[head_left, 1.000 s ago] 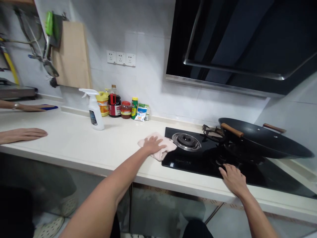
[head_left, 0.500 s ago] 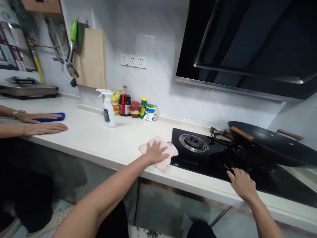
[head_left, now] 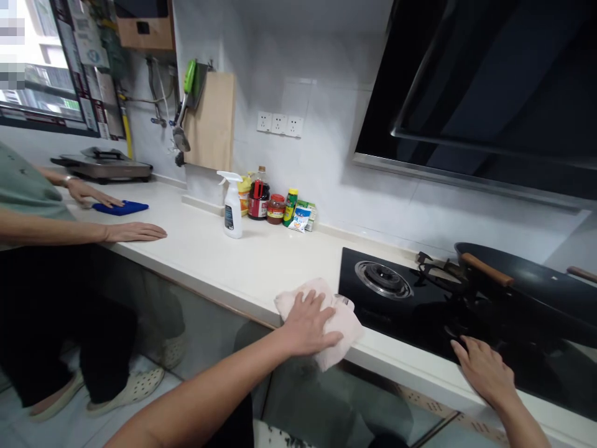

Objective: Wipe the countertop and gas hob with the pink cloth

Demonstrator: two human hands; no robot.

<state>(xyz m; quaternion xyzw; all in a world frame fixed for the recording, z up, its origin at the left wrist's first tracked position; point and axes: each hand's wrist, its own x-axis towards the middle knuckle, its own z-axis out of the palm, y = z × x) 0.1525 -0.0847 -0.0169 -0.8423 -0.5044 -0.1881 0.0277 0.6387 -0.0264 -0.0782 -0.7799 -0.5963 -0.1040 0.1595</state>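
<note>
My left hand (head_left: 310, 323) presses down on a pale pink cloth (head_left: 342, 326), fingers spread. Part of the cloth hangs over the counter's front edge, and its right side lies beside the corner of the black glass cooktop (head_left: 373, 314). At the cooktop's front edge rests my right hand (head_left: 485, 370), open and holding nothing, with its fingertips on the glass. A round burner (head_left: 385, 280) is behind and to the right of the cloth. Farther right, a big dark wok (head_left: 536, 274) with wooden handles sits over the other burner.
A white spray bottle (head_left: 232, 208) stands on the counter (head_left: 200, 249) before several condiment containers, including a red-lidded jar (head_left: 276, 210). At left, another person's hand (head_left: 100, 194) lies on a blue cloth (head_left: 128, 208). A range hood (head_left: 485, 93) overhangs the cooktop.
My left hand has drawn the pink cloth towards me, so it now hangs over the front edge. The view has turned left. At left, the other person's hands are farther apart.
</note>
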